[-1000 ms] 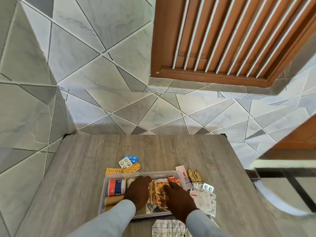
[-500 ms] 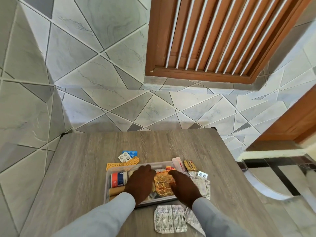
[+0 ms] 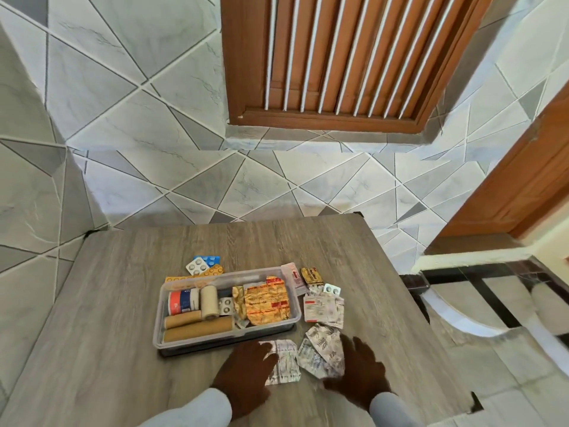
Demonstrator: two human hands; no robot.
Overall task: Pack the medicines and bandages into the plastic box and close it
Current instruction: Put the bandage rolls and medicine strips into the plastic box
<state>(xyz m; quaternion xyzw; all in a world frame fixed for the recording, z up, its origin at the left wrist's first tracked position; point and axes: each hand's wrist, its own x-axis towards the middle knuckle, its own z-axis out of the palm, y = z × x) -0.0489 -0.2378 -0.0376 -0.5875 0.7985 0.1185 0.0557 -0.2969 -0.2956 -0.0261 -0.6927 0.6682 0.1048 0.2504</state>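
Seemingly left hand (image 3: 246, 375) over half-hidden strip (image 3: 284, 362).

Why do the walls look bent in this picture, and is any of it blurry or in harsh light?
Head view: the wide-angle lens curves the grey tiled wall and brown slatted wooden shutter near the edges. Light is soft and even, with only a thin shadow under the clear plastic box. The left hand, right hand and silver blister strips look motion-smeared; the box contents stay fairly sharp.

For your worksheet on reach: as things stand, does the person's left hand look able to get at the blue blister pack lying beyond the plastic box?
Probably yes. The left hand is near the box's front edge; the blue blister pack lies uncovered behind it, needing only a reach over the open box.
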